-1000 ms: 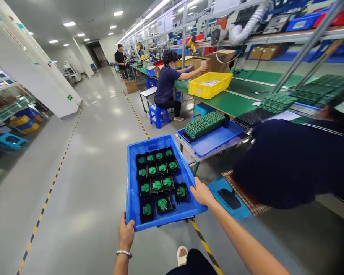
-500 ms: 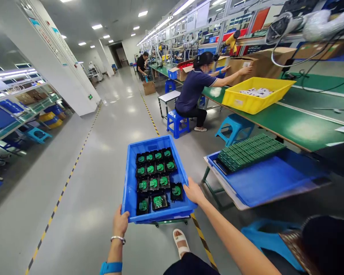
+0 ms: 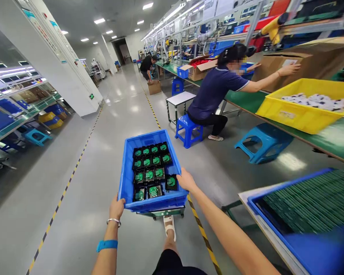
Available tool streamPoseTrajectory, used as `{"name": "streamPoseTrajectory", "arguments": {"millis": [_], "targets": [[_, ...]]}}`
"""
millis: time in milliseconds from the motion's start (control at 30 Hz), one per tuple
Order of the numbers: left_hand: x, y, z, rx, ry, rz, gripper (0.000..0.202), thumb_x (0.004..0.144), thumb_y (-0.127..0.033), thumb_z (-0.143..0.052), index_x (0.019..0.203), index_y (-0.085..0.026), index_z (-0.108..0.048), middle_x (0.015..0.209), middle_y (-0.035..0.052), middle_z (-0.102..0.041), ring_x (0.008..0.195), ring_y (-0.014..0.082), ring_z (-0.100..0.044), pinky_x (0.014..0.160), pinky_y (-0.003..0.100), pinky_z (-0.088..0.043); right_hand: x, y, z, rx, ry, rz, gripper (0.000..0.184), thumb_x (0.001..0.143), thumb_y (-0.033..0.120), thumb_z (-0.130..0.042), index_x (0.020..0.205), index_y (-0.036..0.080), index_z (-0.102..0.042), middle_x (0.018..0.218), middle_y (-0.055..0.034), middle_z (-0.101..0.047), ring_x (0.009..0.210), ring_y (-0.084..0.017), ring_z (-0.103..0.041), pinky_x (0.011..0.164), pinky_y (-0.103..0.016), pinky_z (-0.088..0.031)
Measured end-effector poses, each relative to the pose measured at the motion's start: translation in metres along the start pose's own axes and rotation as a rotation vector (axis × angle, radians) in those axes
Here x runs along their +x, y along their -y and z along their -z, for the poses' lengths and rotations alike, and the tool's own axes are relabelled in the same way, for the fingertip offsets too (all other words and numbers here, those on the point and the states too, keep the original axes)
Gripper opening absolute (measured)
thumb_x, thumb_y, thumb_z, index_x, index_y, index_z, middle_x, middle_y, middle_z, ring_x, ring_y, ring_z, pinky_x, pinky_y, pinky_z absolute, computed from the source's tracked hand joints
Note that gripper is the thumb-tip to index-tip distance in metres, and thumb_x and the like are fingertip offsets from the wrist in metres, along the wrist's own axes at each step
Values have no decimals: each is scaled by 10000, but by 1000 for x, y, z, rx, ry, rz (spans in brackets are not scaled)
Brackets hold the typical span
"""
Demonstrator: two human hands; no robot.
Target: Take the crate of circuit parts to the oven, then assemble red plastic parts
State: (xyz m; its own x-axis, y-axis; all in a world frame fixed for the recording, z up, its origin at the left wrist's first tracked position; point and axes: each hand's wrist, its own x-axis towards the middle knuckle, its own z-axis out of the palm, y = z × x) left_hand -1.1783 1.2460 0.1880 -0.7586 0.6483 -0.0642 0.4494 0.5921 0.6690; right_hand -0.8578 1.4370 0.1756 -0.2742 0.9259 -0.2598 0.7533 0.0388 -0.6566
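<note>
A blue plastic tray (image 3: pixel 126 176) rides in front of me on a small green cart whose frame shows under its near edge. Inside lie several black modules with green circuit boards (image 3: pixel 149 165). My left hand (image 3: pixel 116 207) grips the tray's near left corner. My right hand (image 3: pixel 185 181) holds the near right rim. My sandalled foot (image 3: pixel 169 226) steps just behind the cart.
A seated person in a dark shirt (image 3: pixel 218 91) reaches to a cardboard box (image 3: pixel 304 59) on the green bench. A yellow bin (image 3: pixel 304 114), blue stools (image 3: pixel 263 142), and a blue tray of green boards (image 3: pixel 309 206) line the right. Yellow-black floor tape (image 3: pixel 202 233) runs ahead.
I have walked forward along the aisle pushing the tray. The seated person and yellow bin are nearer, and the side tray of green boards has slid to my lower right.
</note>
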Motion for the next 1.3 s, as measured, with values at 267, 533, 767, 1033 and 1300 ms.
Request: {"name": "streamPoseTrajectory", "arguments": {"millis": [267, 533, 767, 1033, 1300], "targets": [[154, -57, -22, -52, 36, -6, 207, 605, -201, -495, 791, -170, -582, 688, 14, -560, 616, 151, -456, 587, 265, -367, 155, 69, 19, -52, 40, -15, 243, 883, 337, -364, 1061, 186, -428, 1035, -139, -648, 963, -267, -610, 747, -326, -410], [311, -116, -47, -52, 49, 30, 179, 610, -197, -498, 777, -178, -560, 688, 15, -564, 625, 159, -465, 596, 279, -352, 315, 134, 38, -46, 42, -37, 258, 880, 376, -391, 1060, 198, -437, 1069, -130, -640, 970, -271, -606, 747, -325, -414], [442, -161, -55, -46, 42, 47, 138, 597, -190, -502, 726, -177, -553, 623, -3, -530, 598, 152, -447, 582, 278, -332, 434, 197, 45, -26, 62, -26, 277, 884, 360, -369, 1089, 185, -429, 1086, -150, -636, 988, -289, -606, 760, -341, -419], [588, -214, -67, -2, 56, 53, 115, 596, -199, -507, 698, -172, -551, 594, -4, -515, 583, 150, -437, 576, 277, -329, 563, 258, 51, 33, 69, -61, 302, 886, 364, -374, 1120, 182, -429, 1109, -159, -630, 1009, -296, -603, 776, -351, -425], [732, -260, -83, 16, 73, 35, 111, 584, -199, -512, 685, -172, -549, 600, 0, -526, 570, 146, -429, 571, 273, -320, 681, 315, 58, 32, 34, -106, 318, 888, 366, -372, 1137, 176, -429, 1120, -170, -625, 1006, -302, -600, 777, -356, -425]]}}
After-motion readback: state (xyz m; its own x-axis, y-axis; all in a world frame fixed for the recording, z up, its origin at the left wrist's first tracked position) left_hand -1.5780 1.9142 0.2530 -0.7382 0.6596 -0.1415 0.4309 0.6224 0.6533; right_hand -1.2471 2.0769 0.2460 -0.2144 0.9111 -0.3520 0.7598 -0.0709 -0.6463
